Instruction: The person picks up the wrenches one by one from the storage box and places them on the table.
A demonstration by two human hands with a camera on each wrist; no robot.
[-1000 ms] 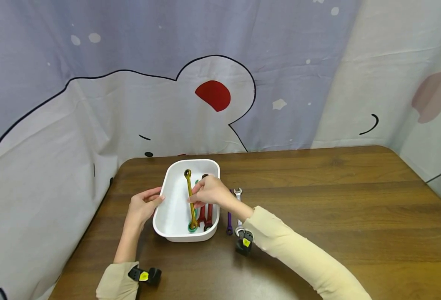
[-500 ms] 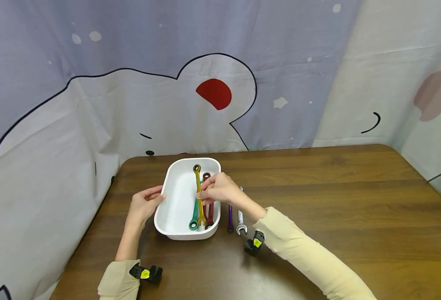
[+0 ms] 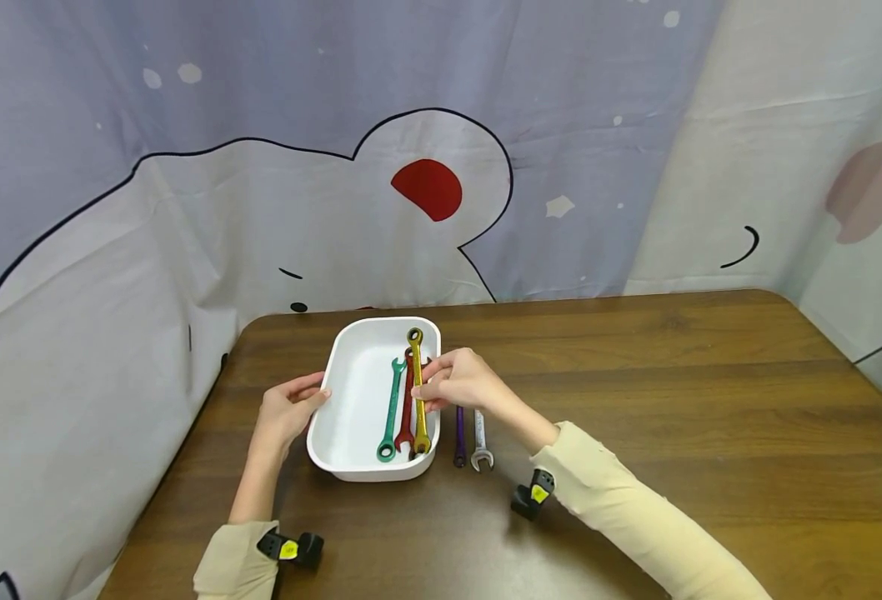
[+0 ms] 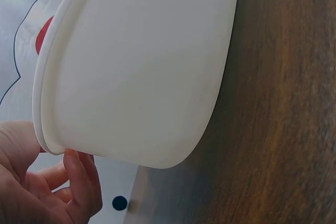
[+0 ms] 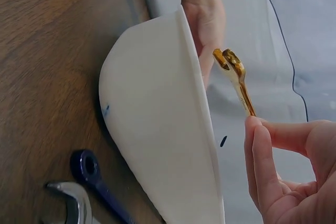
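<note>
Two hands: both are seen at a white tub on a brown table.
Left hand: it is laid against the left rim of the tub, with fingers loosely curved along the wall; nothing is pinched.
White tub: it is set near the table's left end, lengthwise away from the person.
Green wrench: it is lain in the tub, left of the others.
Red wrench: it is lain beside the green one, partly covered by the yellow one.
Yellow wrench: it is pinched at mid-shaft and held over the tub's right side, lengthwise.
Right hand: thumb and fingertips are closed on the yellow wrench.
Purple wrench: it is lain on the table just right of the tub.
Silver wrench: it is lain just beside the purple one.
</note>
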